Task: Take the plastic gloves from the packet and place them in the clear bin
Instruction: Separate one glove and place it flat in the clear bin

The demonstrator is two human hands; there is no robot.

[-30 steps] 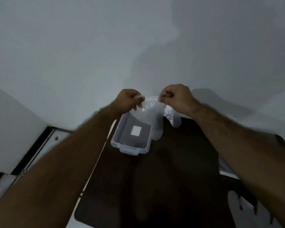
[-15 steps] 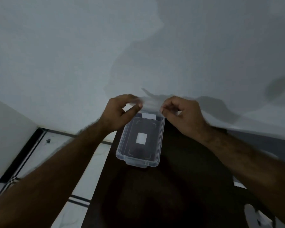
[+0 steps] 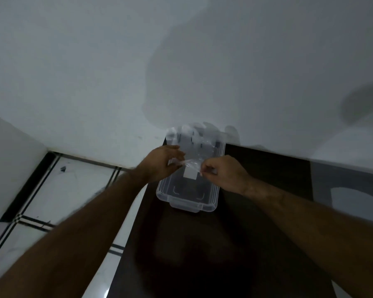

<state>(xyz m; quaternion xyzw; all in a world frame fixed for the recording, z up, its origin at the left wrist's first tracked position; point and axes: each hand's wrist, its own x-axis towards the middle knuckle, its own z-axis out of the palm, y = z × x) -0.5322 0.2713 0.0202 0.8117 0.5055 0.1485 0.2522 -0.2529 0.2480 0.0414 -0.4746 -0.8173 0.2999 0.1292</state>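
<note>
While my left hand (image 3: 163, 163) and right hand (image 3: 221, 174) each pinch the cuff edge of a thin transparent plastic glove (image 3: 195, 145), it lies stretched over the clear rectangular plastic bin (image 3: 186, 204) on the dark worktop (image 3: 267, 175).

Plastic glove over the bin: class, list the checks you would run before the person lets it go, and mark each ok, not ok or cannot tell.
1. Left hand pinches the plastic glove: ok.
2. Right hand pinches its cuff: ok.
3. Clear bin open, no lid on it: ok.
4. Glove fingers inside the bin's far rim: not ok; they reach past it toward the wall.
5. Bin fully on the dark table: ok.
6. Gloves already in the bin: cannot tell.
</note>
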